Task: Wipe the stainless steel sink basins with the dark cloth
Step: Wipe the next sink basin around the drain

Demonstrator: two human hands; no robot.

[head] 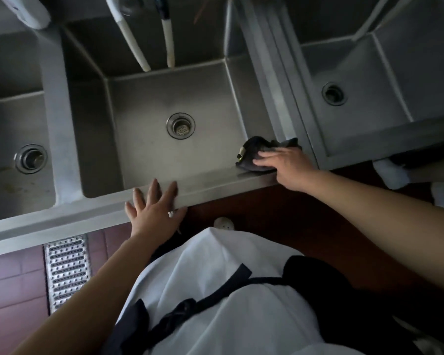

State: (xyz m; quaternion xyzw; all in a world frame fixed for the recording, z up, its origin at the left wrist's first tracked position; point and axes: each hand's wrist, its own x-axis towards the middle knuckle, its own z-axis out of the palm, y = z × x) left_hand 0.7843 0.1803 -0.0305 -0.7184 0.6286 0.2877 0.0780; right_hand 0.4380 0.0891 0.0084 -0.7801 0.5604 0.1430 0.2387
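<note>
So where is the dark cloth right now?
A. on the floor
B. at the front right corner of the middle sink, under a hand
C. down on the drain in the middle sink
B: the right hand presses the dark cloth at the middle basin's front right corner.

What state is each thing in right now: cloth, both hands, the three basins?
dark cloth: bunched on the middle basin's near right corner, under the right hand.
right hand: fingers flat, pressing the cloth.
left hand: spread open on the front rim.
middle basin: empty.
left basin: stained floor.
right basin: empty.
</note>
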